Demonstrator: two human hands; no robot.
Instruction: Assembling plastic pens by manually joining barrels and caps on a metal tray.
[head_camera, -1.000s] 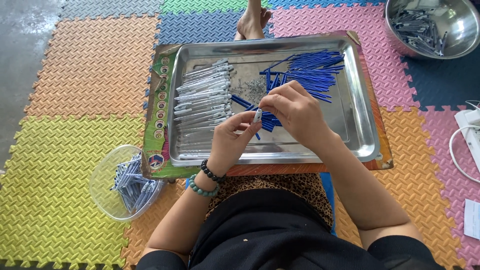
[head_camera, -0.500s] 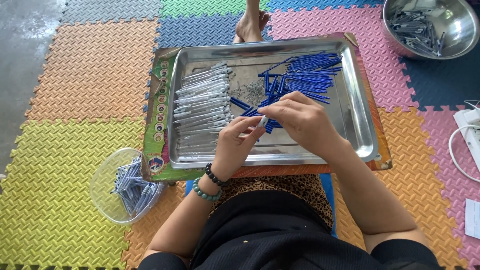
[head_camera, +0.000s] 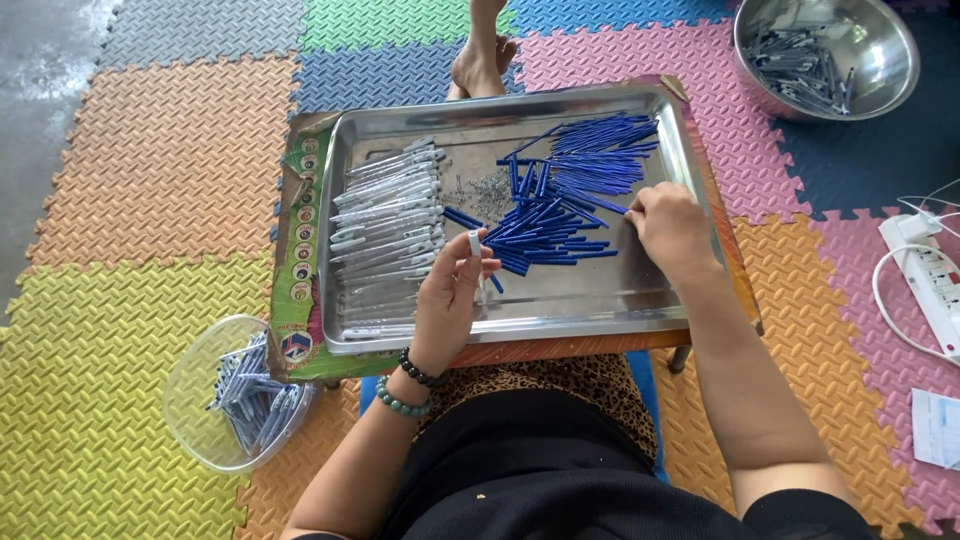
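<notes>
A steel tray (head_camera: 600, 300) lies in front of me with clear pen barrels (head_camera: 390, 220) heaped on its left and blue pen refills (head_camera: 570, 190) heaped on its right. A small pile of tiny metal springs (head_camera: 485, 188) sits between them. My left hand (head_camera: 450, 300) holds one clear pen barrel (head_camera: 475, 245) upright over the tray's middle. My right hand (head_camera: 670, 225) rests on the right edge of the blue heap, fingertips pinching at the refills.
A clear plastic bowl (head_camera: 190, 420) with assembled pens sits on the foam mat at lower left. A steel bowl (head_camera: 890, 50) with more pens stands top right. A white power strip (head_camera: 925, 270) with cable lies right. A bare foot (head_camera: 480, 60) shows beyond the tray.
My right hand has left the barrel and moved right to the blue refills. My left hand stays over the tray's middle with the barrel.
</notes>
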